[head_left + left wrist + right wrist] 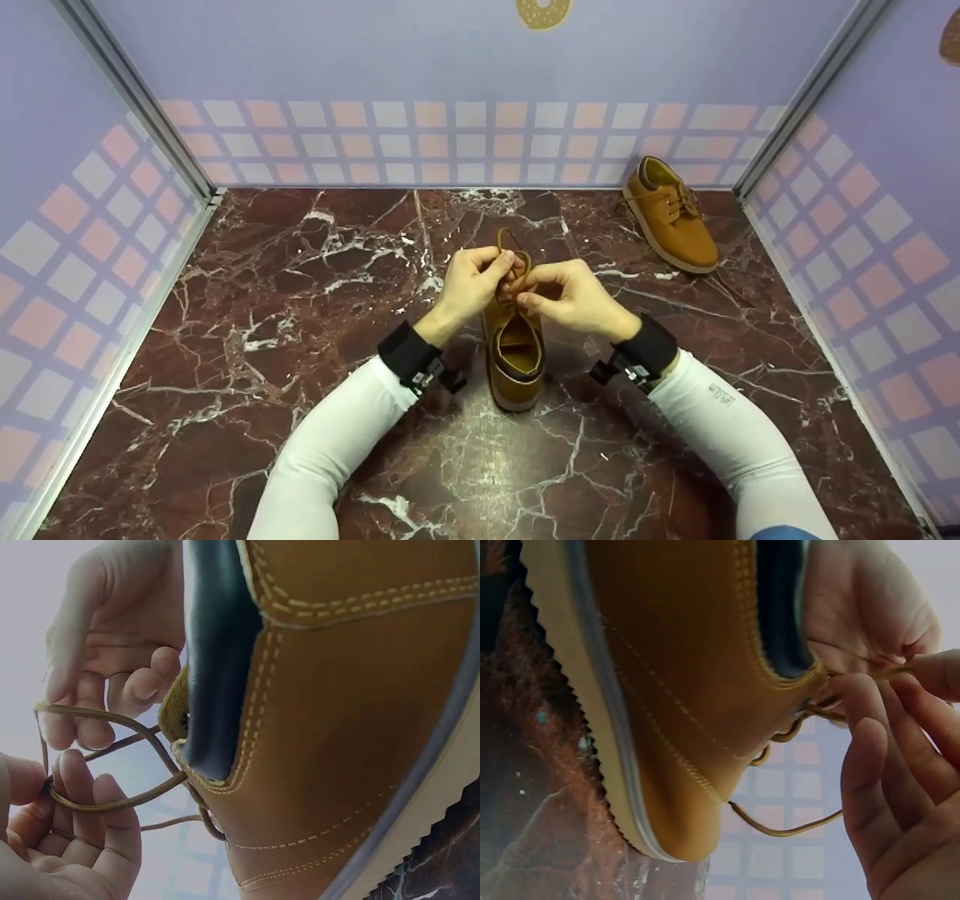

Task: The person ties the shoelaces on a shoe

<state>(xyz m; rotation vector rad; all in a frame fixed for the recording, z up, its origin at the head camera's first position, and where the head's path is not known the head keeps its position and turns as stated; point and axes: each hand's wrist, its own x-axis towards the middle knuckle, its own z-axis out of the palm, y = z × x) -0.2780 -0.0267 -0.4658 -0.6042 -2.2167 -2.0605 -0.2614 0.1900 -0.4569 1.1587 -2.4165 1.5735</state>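
A tan leather shoe (517, 390) stands on the marbled tabletop, its heel toward me and both hands over its laced front. My left hand (469, 285) pinches the brown shoelace (154, 793) between thumb and fingers. Facing it, my right hand (576, 301) also pinches the lace, thumb against forefinger. Lace loops stretch between the fingers and the shoe's tongue in the left wrist view. A loop rises above the fingertips in the head view. One lace strand (780, 831) hangs beside the toe in the right wrist view. The hands hide most of the eyelets in the head view.
Another tan shoe (671, 221) with loose laces lies at the back right, near the rear wall (480, 67). Checkered panels enclose the dark red marbled tabletop (315, 330) at the back, left and right.
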